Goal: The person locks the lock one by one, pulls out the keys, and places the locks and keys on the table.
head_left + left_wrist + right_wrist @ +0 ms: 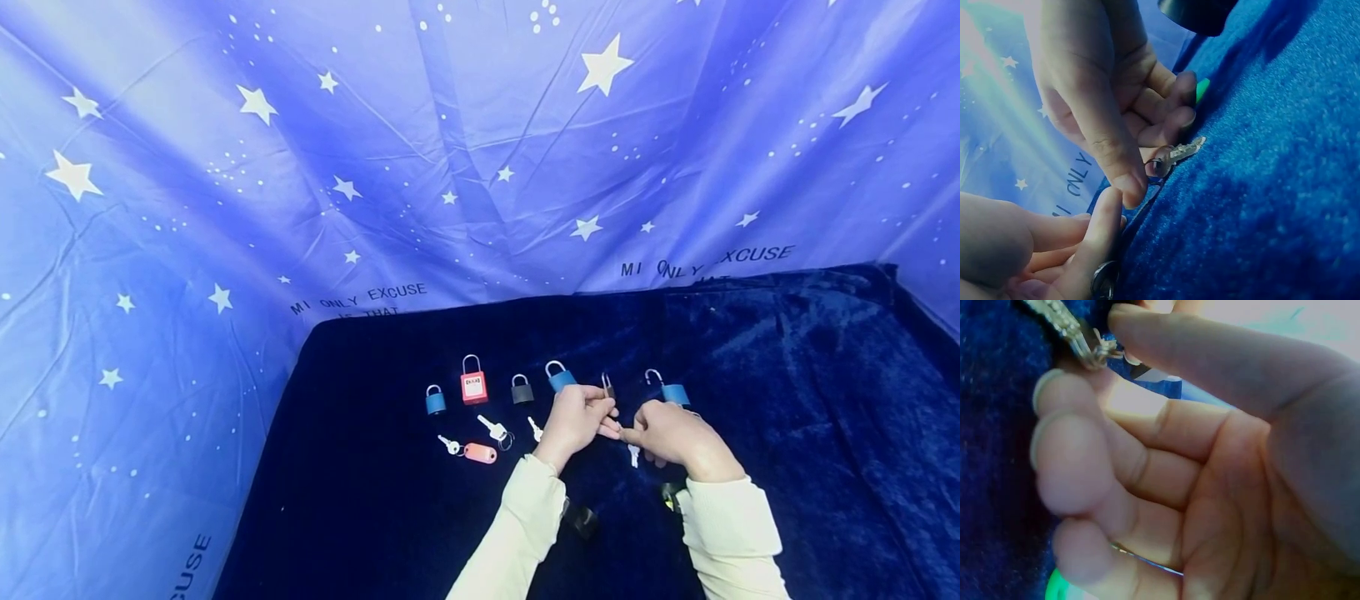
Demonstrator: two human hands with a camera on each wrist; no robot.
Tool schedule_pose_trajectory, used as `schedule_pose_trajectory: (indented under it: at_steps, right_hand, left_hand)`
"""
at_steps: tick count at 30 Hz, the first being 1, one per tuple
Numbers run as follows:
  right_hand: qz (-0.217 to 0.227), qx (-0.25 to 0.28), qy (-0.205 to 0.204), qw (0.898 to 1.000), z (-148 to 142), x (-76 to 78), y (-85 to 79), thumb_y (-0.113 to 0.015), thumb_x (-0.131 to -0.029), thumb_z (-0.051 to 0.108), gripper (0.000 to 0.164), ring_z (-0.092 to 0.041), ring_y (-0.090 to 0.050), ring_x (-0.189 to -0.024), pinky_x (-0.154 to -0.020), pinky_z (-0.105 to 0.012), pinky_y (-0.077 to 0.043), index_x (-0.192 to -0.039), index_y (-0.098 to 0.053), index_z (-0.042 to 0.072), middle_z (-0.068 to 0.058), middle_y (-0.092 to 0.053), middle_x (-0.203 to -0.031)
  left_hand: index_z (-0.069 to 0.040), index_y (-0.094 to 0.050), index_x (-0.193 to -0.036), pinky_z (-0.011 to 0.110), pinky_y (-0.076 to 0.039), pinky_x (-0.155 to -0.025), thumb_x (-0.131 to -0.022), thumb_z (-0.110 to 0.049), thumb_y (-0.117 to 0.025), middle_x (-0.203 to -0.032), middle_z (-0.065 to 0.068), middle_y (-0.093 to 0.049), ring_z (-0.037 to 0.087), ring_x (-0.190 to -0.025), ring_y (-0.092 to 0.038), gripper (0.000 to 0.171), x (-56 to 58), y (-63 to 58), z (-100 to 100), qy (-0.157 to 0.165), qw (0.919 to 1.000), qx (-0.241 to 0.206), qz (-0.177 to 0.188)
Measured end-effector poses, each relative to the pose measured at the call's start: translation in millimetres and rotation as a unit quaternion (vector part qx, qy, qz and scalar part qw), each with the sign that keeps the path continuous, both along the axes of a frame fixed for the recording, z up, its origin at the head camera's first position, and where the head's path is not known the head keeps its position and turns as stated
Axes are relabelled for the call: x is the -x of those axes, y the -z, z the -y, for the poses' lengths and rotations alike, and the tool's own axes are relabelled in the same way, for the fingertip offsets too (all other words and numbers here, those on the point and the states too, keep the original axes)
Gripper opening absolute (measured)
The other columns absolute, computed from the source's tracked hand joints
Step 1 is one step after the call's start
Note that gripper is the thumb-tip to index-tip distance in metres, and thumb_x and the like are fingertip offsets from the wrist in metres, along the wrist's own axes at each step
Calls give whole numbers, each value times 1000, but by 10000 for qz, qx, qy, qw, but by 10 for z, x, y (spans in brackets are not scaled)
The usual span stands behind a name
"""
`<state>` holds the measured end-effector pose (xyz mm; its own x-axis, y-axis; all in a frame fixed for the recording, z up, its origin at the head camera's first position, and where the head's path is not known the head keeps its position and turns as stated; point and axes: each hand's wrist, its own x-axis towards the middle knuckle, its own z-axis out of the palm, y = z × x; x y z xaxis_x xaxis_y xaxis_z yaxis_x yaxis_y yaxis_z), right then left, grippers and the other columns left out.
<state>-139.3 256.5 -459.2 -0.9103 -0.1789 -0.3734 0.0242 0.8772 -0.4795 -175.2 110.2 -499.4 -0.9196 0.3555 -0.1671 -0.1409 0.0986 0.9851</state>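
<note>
My right hand (678,433) pinches a small ring of keys (1175,155) between thumb and forefinger, low over the dark blue cloth. Its other fingers curl loosely, and the key blades point away from its fingertips in the right wrist view. My left hand (577,421) reaches in from the left, fingers extended, a fingertip meeting the right thumb tip. No object shows between the left fingers. Just beyond both hands stands a small brown padlock (608,387). A blue padlock (558,379) lies behind the left hand; another blue padlock (675,393), its shackle swung open, lies beyond the right.
Leftward in the row are a grey padlock (522,390), a red padlock (474,387) and a small blue padlock (435,402). Nearer lie loose keys (492,428) and a key with an orange tag (480,452). A star-printed curtain (480,167) hangs behind the cloth.
</note>
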Motion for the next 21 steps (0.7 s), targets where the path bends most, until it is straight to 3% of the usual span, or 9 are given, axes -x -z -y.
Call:
schedule_pose_trajectory:
  at_steps: [7,11,17,21]
  right_hand:
    - [29,101,-1,9999,-5,-1,11,-58,-86,35,30,-12,-53,-49,-51,-31,-43,-65,-54,13,3,-54,-55]
    - [67,139,-17,9999,-11,-15,-10,-58,-86,33,29,-13,-53,-50,-51,-30,-44,-66,-55,13,2,-54,-56]
    - [-82,179,112,9997,-30,-27,-61,-59,-85,35,28,-13,-52,-52,-51,-32,-42,-67,-56,14,2,-54,-59]
    - [-248,194,113,9994,-51,-28,-73,-59,-85,34,29,-12,-51,-51,-51,-33,-41,-65,-54,14,2,-54,-59]
  left_hand:
    - [7,-62,-99,28,-53,-54,-88,-6,-55,-74,13,-66,20,-54,-63,18,-9,-5,2,-140,9996,175,-159]
    - [3,-64,-92,28,-51,-49,-87,-9,-57,-69,8,-65,15,-49,-60,15,-14,1,2,-248,9974,513,-450]
    - [-4,-64,-79,24,-46,-41,-86,-16,-60,-58,0,-60,9,-40,-53,14,-11,11,-1,-493,9835,1374,-1071]
    - [-9,-64,-76,22,-44,-38,-85,-19,-62,-55,-4,-58,9,-40,-52,14,-15,2,-3,-642,9740,1791,-1225]
